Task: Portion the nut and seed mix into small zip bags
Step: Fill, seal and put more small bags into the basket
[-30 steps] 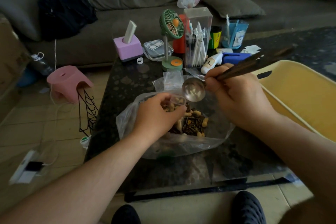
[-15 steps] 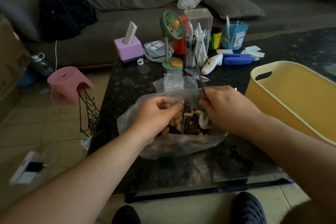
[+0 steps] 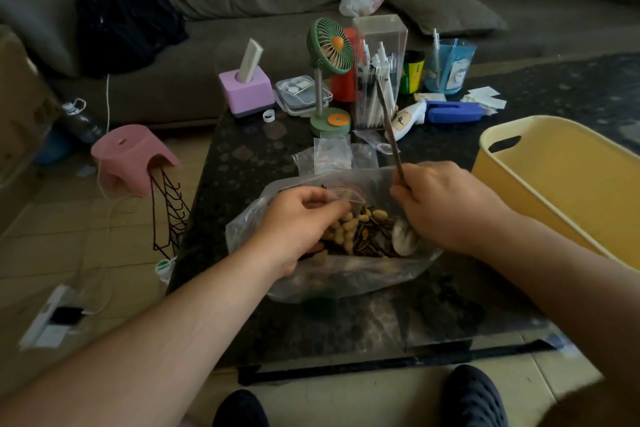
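Head view: we are digging the spoon, gripped in our right hand, into the nut and seed mix near the counter's front edge, while our left hand is pinching a small zip bag; flimsy, slippery film, best held at its mouth.

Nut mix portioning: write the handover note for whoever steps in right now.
Left hand pinches a small zip bag open over the mix.
Right hand grips the spoon; its bowl is down in the nut and seed mix, inside the big clear bag on the table.
Spare empty zip bags lie just behind.
Done: no sealed portions visible.
Left: scoop, fill this bag, seal it, repeat.
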A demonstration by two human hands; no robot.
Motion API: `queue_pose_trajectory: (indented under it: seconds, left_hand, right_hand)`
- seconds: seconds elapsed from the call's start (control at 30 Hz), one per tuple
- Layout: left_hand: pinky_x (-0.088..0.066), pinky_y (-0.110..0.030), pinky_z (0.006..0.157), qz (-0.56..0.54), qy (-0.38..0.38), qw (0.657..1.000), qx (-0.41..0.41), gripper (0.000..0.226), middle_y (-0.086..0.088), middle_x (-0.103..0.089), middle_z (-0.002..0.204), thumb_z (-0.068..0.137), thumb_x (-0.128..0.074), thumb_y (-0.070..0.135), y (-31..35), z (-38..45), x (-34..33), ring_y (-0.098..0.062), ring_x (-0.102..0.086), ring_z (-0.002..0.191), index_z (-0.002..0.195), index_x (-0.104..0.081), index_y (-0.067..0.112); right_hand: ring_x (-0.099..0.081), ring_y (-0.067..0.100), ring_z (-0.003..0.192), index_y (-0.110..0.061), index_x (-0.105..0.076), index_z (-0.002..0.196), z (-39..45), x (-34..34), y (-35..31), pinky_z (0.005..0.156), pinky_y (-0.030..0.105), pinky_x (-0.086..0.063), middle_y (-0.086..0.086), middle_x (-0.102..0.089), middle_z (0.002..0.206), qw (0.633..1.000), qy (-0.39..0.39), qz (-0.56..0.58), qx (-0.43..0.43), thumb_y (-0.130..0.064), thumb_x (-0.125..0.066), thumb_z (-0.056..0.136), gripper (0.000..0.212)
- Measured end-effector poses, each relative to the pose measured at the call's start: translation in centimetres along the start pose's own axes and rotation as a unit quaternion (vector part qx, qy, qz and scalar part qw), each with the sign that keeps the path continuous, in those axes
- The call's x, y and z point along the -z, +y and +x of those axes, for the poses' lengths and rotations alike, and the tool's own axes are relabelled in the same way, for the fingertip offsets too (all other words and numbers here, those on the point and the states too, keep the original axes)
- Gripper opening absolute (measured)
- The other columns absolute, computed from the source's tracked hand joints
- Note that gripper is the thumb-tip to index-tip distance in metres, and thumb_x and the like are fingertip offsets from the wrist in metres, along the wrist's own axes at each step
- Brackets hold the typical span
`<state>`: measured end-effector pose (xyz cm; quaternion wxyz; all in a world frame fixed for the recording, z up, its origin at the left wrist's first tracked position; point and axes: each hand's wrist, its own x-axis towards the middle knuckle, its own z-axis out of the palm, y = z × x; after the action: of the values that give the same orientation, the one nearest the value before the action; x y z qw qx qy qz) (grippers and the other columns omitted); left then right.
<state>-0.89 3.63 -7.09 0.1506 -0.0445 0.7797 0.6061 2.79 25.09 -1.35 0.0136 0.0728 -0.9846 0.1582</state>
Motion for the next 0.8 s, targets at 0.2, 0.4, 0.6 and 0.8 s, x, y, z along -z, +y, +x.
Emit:
queue_pose_trajectory:
  seconds: [0.2,0.4,0.6,0.8]
  left_hand:
    - [-0.061,-0.05,0.095,0.017,-0.015,1.0,-0.004,0.013,0.006,-0.079,0.104,0.09,-0.08,0.024,0.1,-0.1,0.0,-0.017,-0.071,0.106,0.101,-0.074,0.028]
    - [-0.061,-0.046,0.098,0.07,-0.051,0.996,-0.027,0.019,0.003,-0.08,0.1,0.088,-0.082,0.018,-0.5,0.2,0.6,-0.016,-0.074,0.101,0.104,-0.072,0.023]
    - [-0.061,-0.047,0.098,0.035,-0.057,0.998,-0.022,0.022,0.001,-0.081,0.099,0.085,-0.084,0.017,-1.0,0.4,1.0,-0.021,-0.076,0.103,0.102,-0.072,0.021]
    - [-0.062,-0.043,0.097,-0.012,-0.058,0.998,-0.001,0.024,0.007,-0.081,0.099,0.089,-0.082,0.017,-1.0,0.2,1.0,-0.016,-0.075,0.104,0.111,-0.074,0.023]
  right_hand:
    - [-0.056,0.003,0.077,-0.03,-0.059,0.094,-0.3,-0.7,-0.1,0.068,0.023,-0.048,-0.011,-0.059,0.089,0.999,-0.025,-0.024,0.034,-0.034,-0.048,0.108,0.018]
    - [-0.06,0.015,0.078,-0.023,-0.062,0.1,-0.9,-2.1,-0.6,0.073,0.037,-0.056,-0.006,-0.061,0.091,0.995,0.045,-0.003,0.085,-0.032,-0.048,0.106,0.018]
    - [-0.059,0.018,0.077,-0.025,-0.058,0.096,-0.8,-2.3,0.2,0.068,0.039,-0.054,-0.007,-0.057,0.09,0.995,0.065,-0.026,0.077,-0.033,-0.047,0.106,0.017]
    - [-0.061,0.016,0.077,-0.022,-0.064,0.102,-1.6,-3.2,-0.9,0.07,0.04,-0.057,-0.006,-0.061,0.092,0.991,0.068,0.029,0.112,-0.038,-0.044,0.103,0.025]
